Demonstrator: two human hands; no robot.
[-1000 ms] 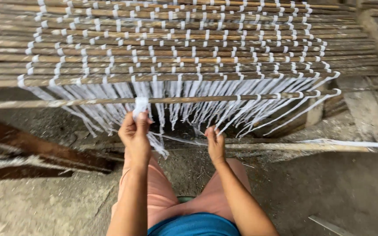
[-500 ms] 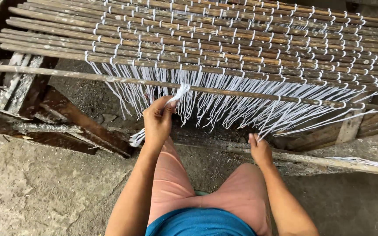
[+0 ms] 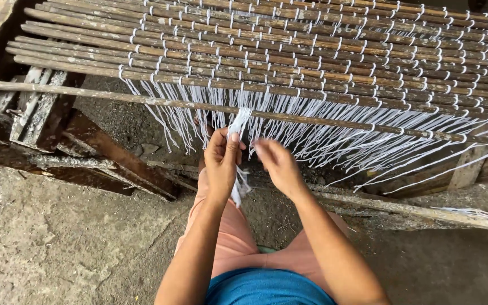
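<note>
Left hand (image 3: 222,161) pinching white string (image 3: 239,121) | right hand (image 3: 278,164) loosely curled, holding nothing | stick mat (image 3: 312,51)

The thin plastic strip (image 3: 238,121) pinched in my left-hand fingers (image 3: 228,148) is white. The same white runs through the loose hanging strands (image 3: 334,141) and the small knots that dot the mat of slender round sticks (image 3: 312,51) in neat slanting rows. Those sticks are brown, some darker, some reddish. The single long stick (image 3: 114,97) in front is a paler tan. My shorts (image 3: 238,237) are salmon pink, my shirt (image 3: 266,288) teal blue. The concrete floor (image 3: 57,248) is mottled grey, the old wooden beam (image 3: 108,152) rusty brown.
</note>
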